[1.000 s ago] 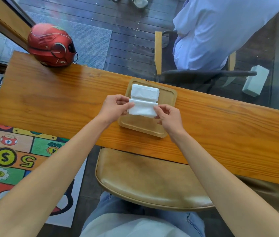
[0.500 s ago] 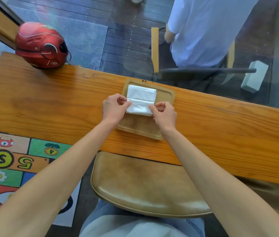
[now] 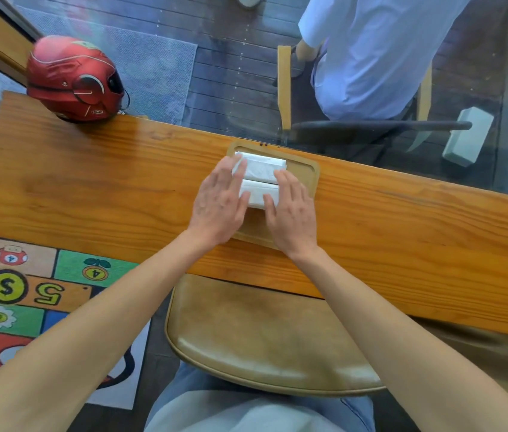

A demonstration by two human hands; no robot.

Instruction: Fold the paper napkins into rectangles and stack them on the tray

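Obs: both of your hands lie flat, fingers straight and slightly spread, pressing on the folded napkins. Left hand (image 3: 220, 202) covers the left ends, right hand (image 3: 293, 210) the right ends; neither one curls round or pinches anything.

Location: two white folded rectangles sit in the wooden tray (image 3: 307, 174) on the counter (image 3: 90, 188). The far napkin (image 3: 262, 168) lies toward the tray's back rim, the near napkin (image 3: 260, 194) just in front of it, their long edges touching or nearly so. They lie side by side here, not one atop the other, as far as the head view shows.

Handling judgement: the paper is light, soft and limp, with no stiffness of its own. A crease likely springs open unless pressed; a draught or a dragged palm could shift it. It tears easily when tugged.

Where to hold: pinch at the two short ends or at folded corners, both layers together, and lift level. Press along the fold line, not the loose edges.

Risk: lifting your palms quickly may pull the top layer along.
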